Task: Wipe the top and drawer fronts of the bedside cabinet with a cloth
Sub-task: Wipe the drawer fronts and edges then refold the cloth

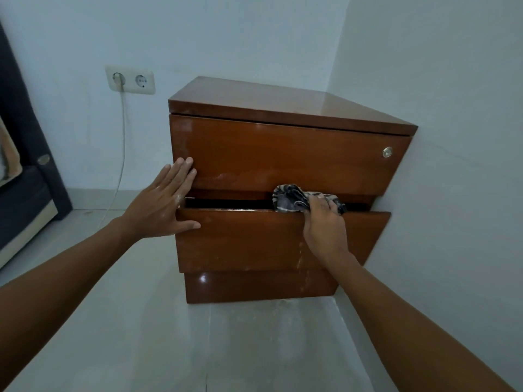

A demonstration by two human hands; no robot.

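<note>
- Bedside cabinet (283, 165): brown varnished wood, set in the corner of the room with its right side against the wall. It has a top panel (285, 106), an upper drawer front (283, 157) and a middle drawer (268, 239); a lower section sits below at floor level.
- Middle drawer: pulled slightly out, leaving a dark gap along its top edge. Judged to be open so that this edge can be reached.
- Cloth (294, 198): dark patterned fabric, bunched. It sits on the top edge of the middle drawer, right of centre, just under the upper drawer front.
- Right hand (325, 224): fingers curled over the drawer edge, gripping the cloth and pressing it against the wood. Judged to be wiping along that edge.
- Left hand (167, 199): flat, fingers straight, holding nothing. Fingertips rest on the left end of the upper drawer front, thumb on the middle drawer's front. Judged to be steadying the cabinet and the loose drawer against the wiping pressure.
- Surface condition: pale scuffs or residue show on both drawer fronts; whether this is dust or worn varnish cannot be told.
- Lock (387, 152): round metal fitting at the right of the upper drawer front.
- Wall socket (130, 79): double outlet left of the cabinet, with a white cable (122, 154) hanging towards the floor.
</note>
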